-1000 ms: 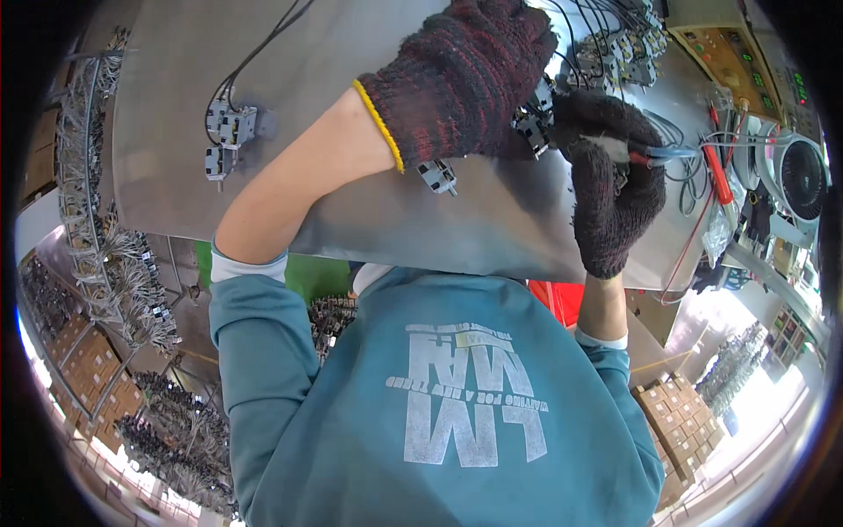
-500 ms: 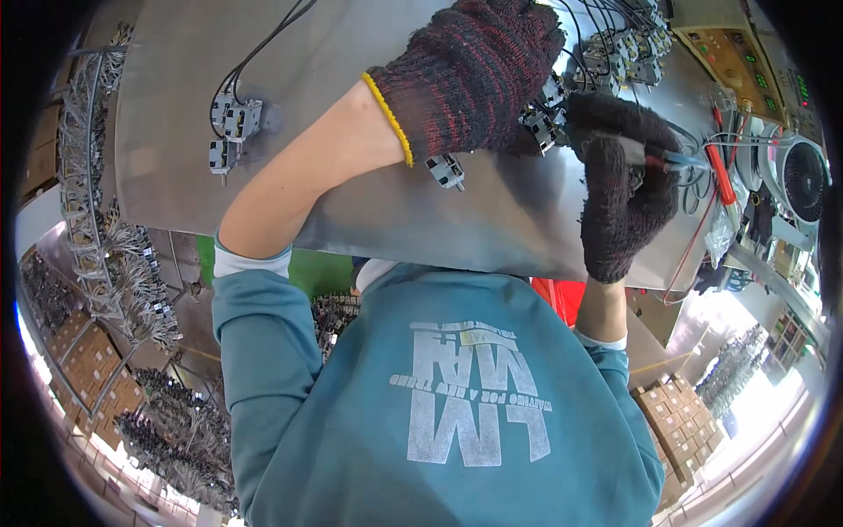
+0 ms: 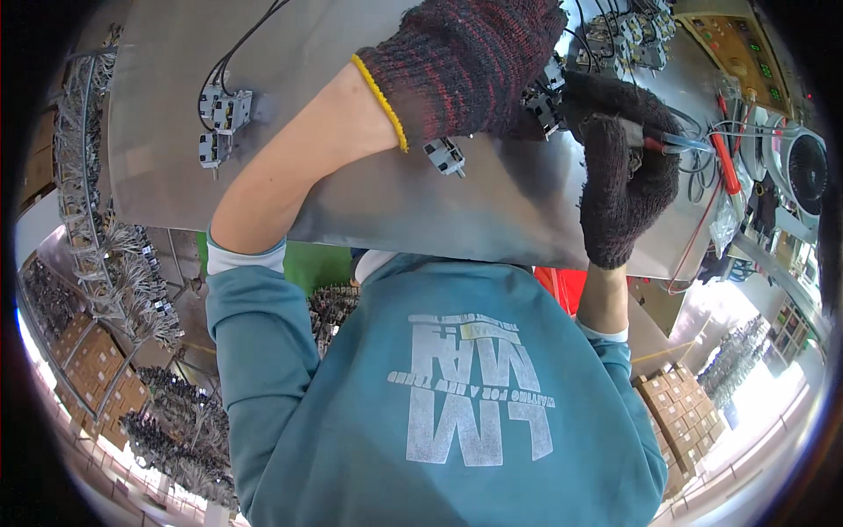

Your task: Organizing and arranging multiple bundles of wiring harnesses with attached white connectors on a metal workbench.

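Head view: ur red-black knit-gloved L hand [image 3: 479, 70] arches beside a small grey-black boxy part [image 3: 544, 112] betw. hands; can't tell its fingers' grip. Ur dk knit-gloved R hand [image 3: 628, 171] grasps a slim red-blue tool [image 3: 674, 143]. Part prob. light, stiff, smallish-fragile: pinch flat sides.

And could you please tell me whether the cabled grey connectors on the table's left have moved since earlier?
No; the cabled grey connectors show no visible shift against the metal table's left edge.

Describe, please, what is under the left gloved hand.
Under the left hand is the metal table. A small grey part shows at the hand's lower edge. What the hand covers cannot be seen.
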A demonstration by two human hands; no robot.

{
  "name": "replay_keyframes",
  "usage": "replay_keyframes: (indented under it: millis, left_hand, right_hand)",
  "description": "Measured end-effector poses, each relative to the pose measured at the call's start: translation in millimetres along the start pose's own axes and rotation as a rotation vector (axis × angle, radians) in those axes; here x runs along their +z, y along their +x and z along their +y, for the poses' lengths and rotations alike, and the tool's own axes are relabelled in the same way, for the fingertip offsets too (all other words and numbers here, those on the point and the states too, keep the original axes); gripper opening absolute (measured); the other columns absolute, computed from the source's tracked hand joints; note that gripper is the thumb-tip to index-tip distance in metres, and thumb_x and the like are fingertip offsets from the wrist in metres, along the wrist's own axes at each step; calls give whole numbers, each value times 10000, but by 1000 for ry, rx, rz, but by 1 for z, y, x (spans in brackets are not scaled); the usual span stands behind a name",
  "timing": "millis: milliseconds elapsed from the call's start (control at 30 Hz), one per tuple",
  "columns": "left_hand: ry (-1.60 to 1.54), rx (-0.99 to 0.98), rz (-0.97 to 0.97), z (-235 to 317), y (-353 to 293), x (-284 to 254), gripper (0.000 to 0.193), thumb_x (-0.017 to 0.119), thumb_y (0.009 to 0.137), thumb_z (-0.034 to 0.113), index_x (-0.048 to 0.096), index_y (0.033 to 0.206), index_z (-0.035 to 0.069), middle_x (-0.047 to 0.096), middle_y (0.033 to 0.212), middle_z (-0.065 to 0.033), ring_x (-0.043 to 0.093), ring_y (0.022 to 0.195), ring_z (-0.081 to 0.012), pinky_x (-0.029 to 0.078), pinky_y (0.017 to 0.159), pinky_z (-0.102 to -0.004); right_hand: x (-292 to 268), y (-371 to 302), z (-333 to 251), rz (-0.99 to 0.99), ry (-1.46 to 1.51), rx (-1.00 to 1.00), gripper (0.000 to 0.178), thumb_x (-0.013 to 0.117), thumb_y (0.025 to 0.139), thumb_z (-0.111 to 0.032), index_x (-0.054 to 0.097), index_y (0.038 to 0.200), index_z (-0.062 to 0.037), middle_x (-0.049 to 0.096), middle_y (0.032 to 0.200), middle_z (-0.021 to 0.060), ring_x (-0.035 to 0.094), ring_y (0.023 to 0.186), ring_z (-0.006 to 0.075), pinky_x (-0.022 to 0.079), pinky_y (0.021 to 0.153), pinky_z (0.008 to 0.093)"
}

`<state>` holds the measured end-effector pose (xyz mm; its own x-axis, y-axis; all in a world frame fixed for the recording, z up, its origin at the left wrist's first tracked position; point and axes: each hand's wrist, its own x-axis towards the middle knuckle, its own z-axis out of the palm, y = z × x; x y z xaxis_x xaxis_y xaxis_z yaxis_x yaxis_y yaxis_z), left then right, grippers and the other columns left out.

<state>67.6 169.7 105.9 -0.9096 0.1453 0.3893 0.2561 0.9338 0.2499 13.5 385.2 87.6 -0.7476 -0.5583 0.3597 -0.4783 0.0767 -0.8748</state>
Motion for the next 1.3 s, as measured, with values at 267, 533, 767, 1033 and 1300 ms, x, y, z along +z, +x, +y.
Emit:
replay_keyframes:
  millis: [267,533,767,1033,1300]
  left_hand:
    - [357,-99,50,3,-14,20,805,885,725,477,567,1331,54,566,1321,-194,574,1224,-368,463,1082,-555]
    - [-234,-198,116,4,-27,-40,875,877,831,492,557,1538,88,591,1487,-187,542,1391,-416,428,1184,-549]
    - [-506,-642,73,47,-114,6,1252,956,710,544,368,1626,-74,476,1604,-294,451,1481,-494,383,1237,-555]
    - [-81,-359,241,69,-86,64,1153,931,798,402,301,1643,-66,567,1453,-293,578,1304,-481,471,1155,-560]
    - [-510,-346,-73,38,-63,25,1157,951,777,320,308,1678,-17,648,1388,-229,619,1272,-420,497,1135,-529]
  right_hand:
    - [-12,-13,22,-73,84,-49,636,801,943,-65,529,1510,33,709,1356,191,702,1233,275,515,1141,433]
    - [-9,-18,12,-21,266,274,901,920,821,-70,457,1592,-5,712,1349,166,689,1256,255,539,1104,423]
    - [-11,-15,39,-48,267,27,906,946,795,-184,478,1554,-21,734,1302,156,713,1204,265,553,1063,419]
    - [-19,-26,36,-105,142,47,807,888,810,-85,502,1516,-19,729,1227,117,712,1131,246,584,982,425]
    - [-31,-4,42,-43,97,44,730,938,805,-150,578,1419,8,774,1128,147,764,1005,242,612,908,411]
